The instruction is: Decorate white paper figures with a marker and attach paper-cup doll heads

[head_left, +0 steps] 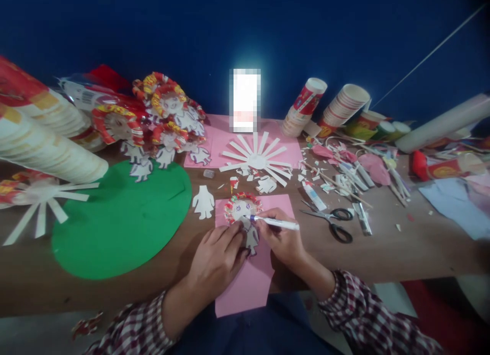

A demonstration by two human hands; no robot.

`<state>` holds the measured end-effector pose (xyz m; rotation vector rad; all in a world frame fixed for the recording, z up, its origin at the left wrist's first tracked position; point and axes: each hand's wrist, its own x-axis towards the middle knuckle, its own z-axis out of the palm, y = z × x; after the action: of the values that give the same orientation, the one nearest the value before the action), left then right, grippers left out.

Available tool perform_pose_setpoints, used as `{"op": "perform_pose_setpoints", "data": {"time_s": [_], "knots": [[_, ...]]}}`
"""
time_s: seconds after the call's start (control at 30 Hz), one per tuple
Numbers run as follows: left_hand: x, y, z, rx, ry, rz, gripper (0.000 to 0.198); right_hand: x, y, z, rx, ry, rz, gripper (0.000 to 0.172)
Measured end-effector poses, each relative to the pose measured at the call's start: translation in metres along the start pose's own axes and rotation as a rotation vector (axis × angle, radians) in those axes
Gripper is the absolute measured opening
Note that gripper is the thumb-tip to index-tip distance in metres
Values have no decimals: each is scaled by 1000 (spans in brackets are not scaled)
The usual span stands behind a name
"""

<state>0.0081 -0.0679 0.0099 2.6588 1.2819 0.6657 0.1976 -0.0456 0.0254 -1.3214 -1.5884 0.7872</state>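
My right hand grips a white marker in a writing hold, its blue tip at the lower face of a paper doll. The doll has a ring of red and yellow crinkled hair, purple drawn eyes and a white, purple-outlined body. It lies on a pink paper sheet. My left hand holds the doll down at its left side, the index finger near the neck and the thumb by the body, covering part of it. Left of the sheet rests a plain white body cutout.
Scissors and a glue tube lie right of the sheet, near paper scraps. Beyond are a white strip fan and stacked paper cups. A green oval, finished-looking dolls and leaning cup stacks occupy the left.
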Motion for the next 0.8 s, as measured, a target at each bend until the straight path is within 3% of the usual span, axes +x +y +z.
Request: {"op": "perform_pose_setpoints", "data": {"time_s": [0.8], "knots": [[2,1,-1,-9,21,4,20,1,4,1,43,-49,43,6]]}}
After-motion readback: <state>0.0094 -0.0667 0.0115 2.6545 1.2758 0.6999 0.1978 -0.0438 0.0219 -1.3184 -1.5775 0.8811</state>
